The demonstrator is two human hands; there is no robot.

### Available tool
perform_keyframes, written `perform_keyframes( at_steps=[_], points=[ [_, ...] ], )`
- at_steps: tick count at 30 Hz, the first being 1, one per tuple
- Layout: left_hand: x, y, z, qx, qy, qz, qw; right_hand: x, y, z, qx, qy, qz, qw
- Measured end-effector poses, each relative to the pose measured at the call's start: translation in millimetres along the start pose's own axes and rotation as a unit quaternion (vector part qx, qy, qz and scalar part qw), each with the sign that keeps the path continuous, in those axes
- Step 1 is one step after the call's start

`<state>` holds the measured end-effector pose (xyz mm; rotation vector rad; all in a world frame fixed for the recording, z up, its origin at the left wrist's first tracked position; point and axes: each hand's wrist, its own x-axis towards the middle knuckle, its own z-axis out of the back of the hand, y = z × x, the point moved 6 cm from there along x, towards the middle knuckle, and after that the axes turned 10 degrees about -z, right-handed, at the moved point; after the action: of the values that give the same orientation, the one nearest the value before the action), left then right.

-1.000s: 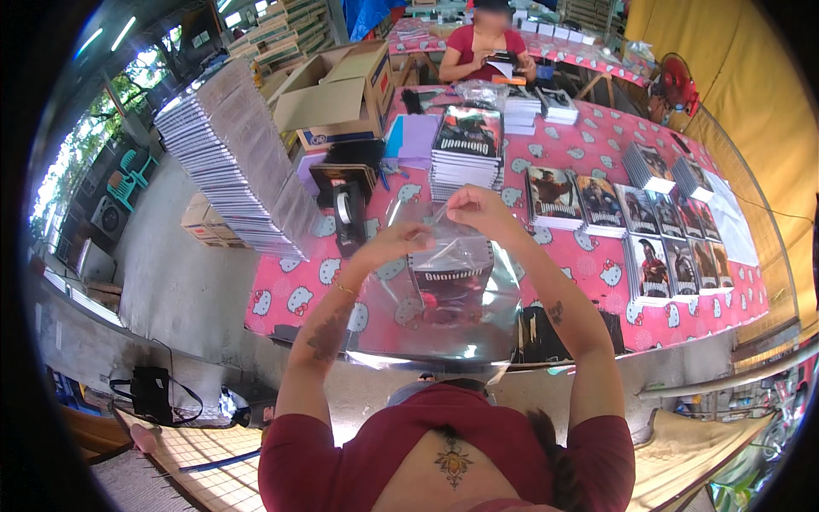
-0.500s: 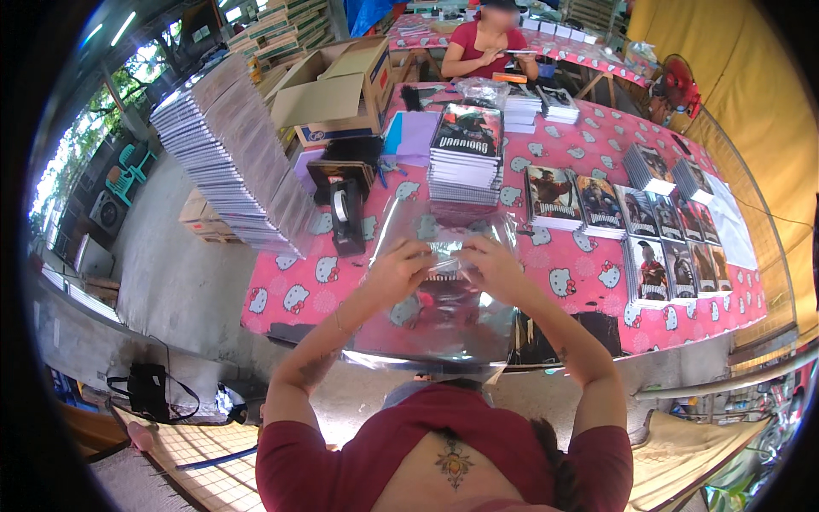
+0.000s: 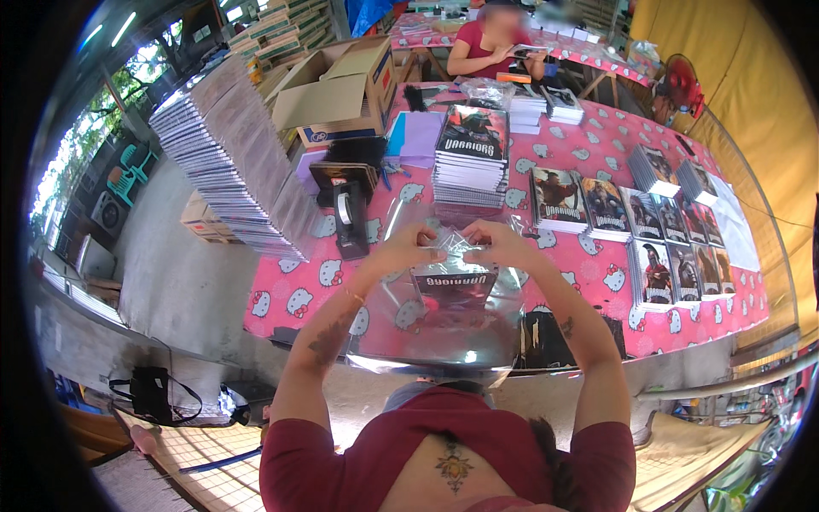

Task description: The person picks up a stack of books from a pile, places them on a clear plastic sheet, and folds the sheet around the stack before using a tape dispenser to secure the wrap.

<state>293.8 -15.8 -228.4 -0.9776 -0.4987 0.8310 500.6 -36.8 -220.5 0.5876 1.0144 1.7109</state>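
Note:
In front of me on the table lies a dark-covered notebook (image 3: 454, 293), its cover upside down to me, on a large sheet of clear plastic film (image 3: 409, 346). My left hand (image 3: 413, 249) is closed at the notebook's far left edge, fingers pinching the film. My right hand (image 3: 498, 245) pinches it at the far right edge. Between the hands the film is bunched and creased over the notebook. Just beyond stands a stack of notebooks (image 3: 471, 141) with a warrior on the top cover. To the left of the film stands a black tape dispenser (image 3: 350, 226).
A tall leaning stack of notebooks (image 3: 230, 162) rises at the left, beside an open cardboard box (image 3: 337, 98). Several smaller notebook stacks (image 3: 559, 200) fill the right side of the pink patterned table (image 3: 589, 328). Across the table, a person (image 3: 490, 47) holds a booklet.
My hands have drawn slightly farther away and closer together, pulling the film up over the notebook's far edge. More of its cover now shows. The person opposite has tilted the booklet.

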Motion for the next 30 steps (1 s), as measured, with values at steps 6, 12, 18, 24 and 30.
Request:
perform_keyframes(
  at_steps=[6, 12, 18, 24, 30],
  points=[
    [55, 16, -17, -0.140, 0.109, 0.020, 0.984, 0, -13, -6, 0.097, 0.015, -0.041, 0.994],
    [-23, 127, 107, 0.190, -0.430, -0.035, 0.882, -4, -9, -11, 0.101, -0.036, -0.042, 0.993],
    [-81, 215, 110, -0.272, -0.407, 0.133, 0.862, -4, -11, -9, 0.097, -0.035, -0.051, 0.993],
    [-94, 237, 56, -0.476, -0.476, 0.000, 0.739, -8, -3, -5, 0.112, -0.015, -0.060, 0.992],
    [-103, 201, 106, 0.267, -0.386, 0.192, 0.862, -11, -6, -6, 0.116, -0.023, -0.053, 0.992]
  ],
)
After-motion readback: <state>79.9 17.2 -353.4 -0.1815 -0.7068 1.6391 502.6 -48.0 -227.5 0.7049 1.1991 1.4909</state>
